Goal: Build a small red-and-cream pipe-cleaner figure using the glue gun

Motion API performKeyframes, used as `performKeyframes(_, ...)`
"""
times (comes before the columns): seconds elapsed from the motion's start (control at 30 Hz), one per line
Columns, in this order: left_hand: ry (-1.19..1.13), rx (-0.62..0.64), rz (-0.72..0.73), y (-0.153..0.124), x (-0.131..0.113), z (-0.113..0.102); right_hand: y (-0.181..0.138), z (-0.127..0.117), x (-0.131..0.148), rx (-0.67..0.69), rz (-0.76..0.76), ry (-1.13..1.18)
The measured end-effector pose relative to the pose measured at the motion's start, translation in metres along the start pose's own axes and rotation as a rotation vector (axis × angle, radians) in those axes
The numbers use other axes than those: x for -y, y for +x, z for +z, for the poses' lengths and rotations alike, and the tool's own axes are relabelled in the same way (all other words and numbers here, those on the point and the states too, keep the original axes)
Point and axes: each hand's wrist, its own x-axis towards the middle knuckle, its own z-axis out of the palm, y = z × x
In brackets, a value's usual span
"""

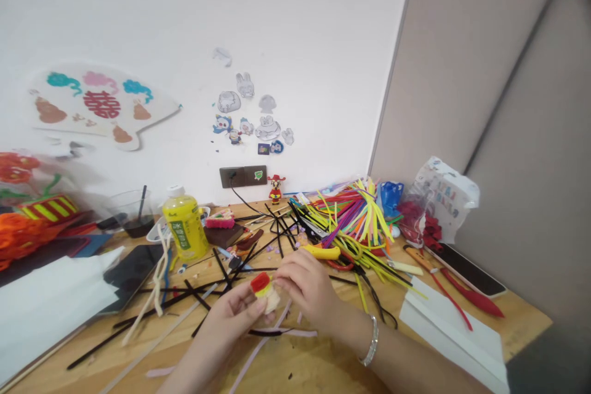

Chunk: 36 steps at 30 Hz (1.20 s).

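Observation:
My left hand (237, 314) is closed around a small fuzzy craft piece (262, 286) with a red top, a yellow band and a cream lower part, which looks made of pipe cleaners. My right hand (305, 283) is close against the piece's right side, fingers curled in a pinch. What lies between those fingertips is hidden. Under and around both hands, black pipe cleaners (173, 301) and pale pink strips (258, 354) are strewn on the wooden table (332, 363). Yellow-handled scissors (323, 252) rest just behind my right hand.
A yellow drink bottle (186, 225) and a plastic cup (138, 217) with dark liquid stand at back left. Colourful pipe cleaners (364, 215) are heaped at back right. Red-handled pliers (471, 292), a phone (466, 268) and white paper (455, 332) lie right. A small red figurine (275, 189) stands by the wall.

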Motion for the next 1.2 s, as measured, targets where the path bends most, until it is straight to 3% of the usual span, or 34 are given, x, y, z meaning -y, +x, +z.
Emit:
performKeyframes(0.23, -0.030, 0.120, -0.078, -0.001, -0.004, -0.003, 0.005, -0.011, -0.012, 0.083, -0.285, -0.181)
performKeyframes(0.5, -0.092, 0.211, -0.135, -0.004, -0.009, -0.004, 0.006, -0.016, -0.013, 0.132, -0.421, -0.282)
performKeyframes(0.63, -0.089, 0.246, -0.155, -0.003, -0.008, -0.006, 0.006, -0.019, -0.014, 0.224, -0.458, -0.374)
performKeyframes(0.8, -0.086, 0.241, -0.169, -0.003, -0.007, -0.008, 0.004, -0.018, -0.012, 0.255, -0.452, -0.407)
performKeyframes(1.0, -0.028, 0.178, -0.095, -0.001, -0.004, -0.007, -0.003, 0.000, -0.005, 0.087, -0.285, -0.345)
performKeyframes(1.2, 0.063, 0.093, -0.047, 0.003, 0.000, -0.008, -0.010, 0.010, 0.000, 0.061, -0.142, -0.282)
